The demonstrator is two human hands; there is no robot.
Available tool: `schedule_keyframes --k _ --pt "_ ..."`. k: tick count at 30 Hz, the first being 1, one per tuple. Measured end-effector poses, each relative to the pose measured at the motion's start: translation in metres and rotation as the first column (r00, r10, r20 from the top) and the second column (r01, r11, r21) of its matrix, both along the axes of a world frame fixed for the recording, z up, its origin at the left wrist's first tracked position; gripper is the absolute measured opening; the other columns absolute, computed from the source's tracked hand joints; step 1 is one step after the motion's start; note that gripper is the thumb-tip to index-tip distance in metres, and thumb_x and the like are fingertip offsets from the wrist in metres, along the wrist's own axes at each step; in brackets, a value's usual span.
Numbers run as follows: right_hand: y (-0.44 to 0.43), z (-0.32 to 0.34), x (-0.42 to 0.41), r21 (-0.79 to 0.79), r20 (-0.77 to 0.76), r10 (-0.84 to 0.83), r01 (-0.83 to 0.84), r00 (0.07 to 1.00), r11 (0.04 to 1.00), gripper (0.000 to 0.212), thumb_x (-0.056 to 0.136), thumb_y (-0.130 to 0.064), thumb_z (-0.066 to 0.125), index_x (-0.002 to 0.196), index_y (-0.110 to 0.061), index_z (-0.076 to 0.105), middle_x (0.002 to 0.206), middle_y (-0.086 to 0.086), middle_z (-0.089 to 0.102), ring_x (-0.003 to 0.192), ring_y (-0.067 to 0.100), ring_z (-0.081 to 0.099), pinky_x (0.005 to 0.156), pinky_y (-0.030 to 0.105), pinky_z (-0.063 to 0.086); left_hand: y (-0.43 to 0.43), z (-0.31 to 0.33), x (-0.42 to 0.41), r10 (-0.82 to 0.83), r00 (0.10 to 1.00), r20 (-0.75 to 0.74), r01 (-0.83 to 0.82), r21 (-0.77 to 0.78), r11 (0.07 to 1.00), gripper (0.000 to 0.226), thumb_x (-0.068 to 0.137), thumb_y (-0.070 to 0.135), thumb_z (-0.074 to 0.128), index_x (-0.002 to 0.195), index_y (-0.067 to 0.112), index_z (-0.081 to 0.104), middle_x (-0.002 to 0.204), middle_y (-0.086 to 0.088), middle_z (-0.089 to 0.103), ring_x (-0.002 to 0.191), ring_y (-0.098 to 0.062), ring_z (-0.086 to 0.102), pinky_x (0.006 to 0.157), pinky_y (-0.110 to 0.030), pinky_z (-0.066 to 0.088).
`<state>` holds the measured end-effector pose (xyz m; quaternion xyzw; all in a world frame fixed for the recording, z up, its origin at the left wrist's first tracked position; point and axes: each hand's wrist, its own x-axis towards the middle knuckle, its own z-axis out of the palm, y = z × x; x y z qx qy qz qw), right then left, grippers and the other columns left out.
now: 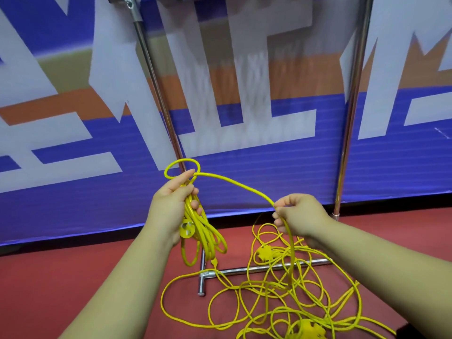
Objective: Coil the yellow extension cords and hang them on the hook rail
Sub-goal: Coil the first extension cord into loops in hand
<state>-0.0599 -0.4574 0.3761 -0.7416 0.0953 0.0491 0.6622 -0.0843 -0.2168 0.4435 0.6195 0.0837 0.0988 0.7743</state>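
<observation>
Cord point(234, 183) spans our hands: L hand point(171, 204) fingers curl round coil point(204, 233) w/ plug point(187, 230), R hand point(302, 216) fingertips pinch the strand. Rest lies as tangle point(289, 288) on red floor point(49, 277) across rack foot point(244, 269), by banner point(244, 172) edge; open floor at left.

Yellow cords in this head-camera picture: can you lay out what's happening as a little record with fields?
Setting: red floor, blue banner behind a metal rack
Left grip: left hand holds the coiled bundle, a plug hanging with it
Right grip: right hand pinches the strand running from the bundle
Loose cord: tangled pile on the floor, lying over the rack's base
Hanging: not yet done; no hooks in view
</observation>
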Motion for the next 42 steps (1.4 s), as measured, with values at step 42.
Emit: schedule_keyframes --k 42 --pt "-0.074 0.015 0.044 -0.374 0.21 -0.105 0.179 0.972 0.91 0.014 0.087 -0.017 0.062 0.08 -0.014 0.074 0.072 0.001 0.074 0.074 0.018 0.073 0.074 0.033 0.06 -0.038 -0.026 0.011 -0.092 0.99 -0.106 0.112 0.196 0.974 0.032 0.092 -0.008 0.051 0.112 0.008 0.07 0.057 -0.012 0.051 0.045 -0.023 0.046 0.052 -0.032 0.047"
